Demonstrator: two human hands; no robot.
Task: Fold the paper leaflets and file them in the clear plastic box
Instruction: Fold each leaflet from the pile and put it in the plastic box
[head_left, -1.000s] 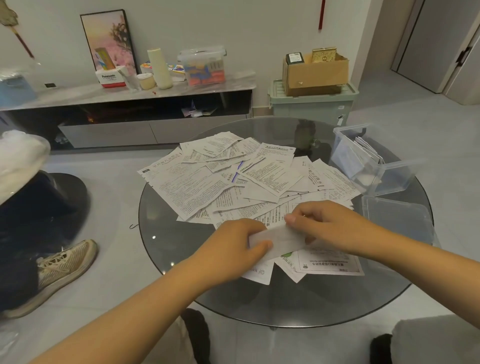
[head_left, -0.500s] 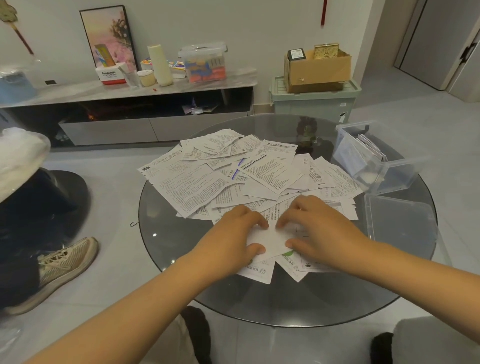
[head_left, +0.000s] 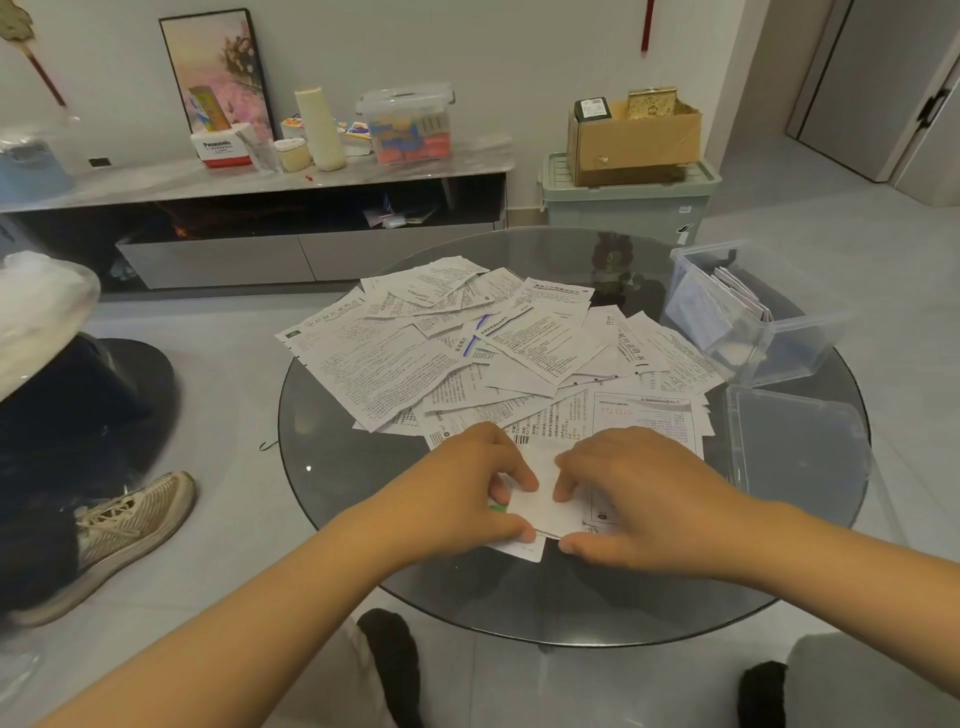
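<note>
At the near edge of the round glass table (head_left: 332, 467), both hands work one small folded leaflet (head_left: 545, 501). Left hand (head_left: 462, 483): fingers curled down onto the leaflet's left side, thumb at its near corner, pinching it. Right hand (head_left: 639, 493): fingers bent onto the right side, thumb at the near edge, pinching likewise. The folded leaflet lies on top of other sheets. Behind the hands, a loose pile of unfolded leaflets (head_left: 467, 353) covers the table centre, overlapping. Clear plastic box (head_left: 779, 332) stands at the far right of the table, several folded leaflets upright inside it. Its clear lid (head_left: 800, 441) lies flat just nearer, beside the pile. A sneaker (head_left: 124, 530) rests on the floor at left
</note>
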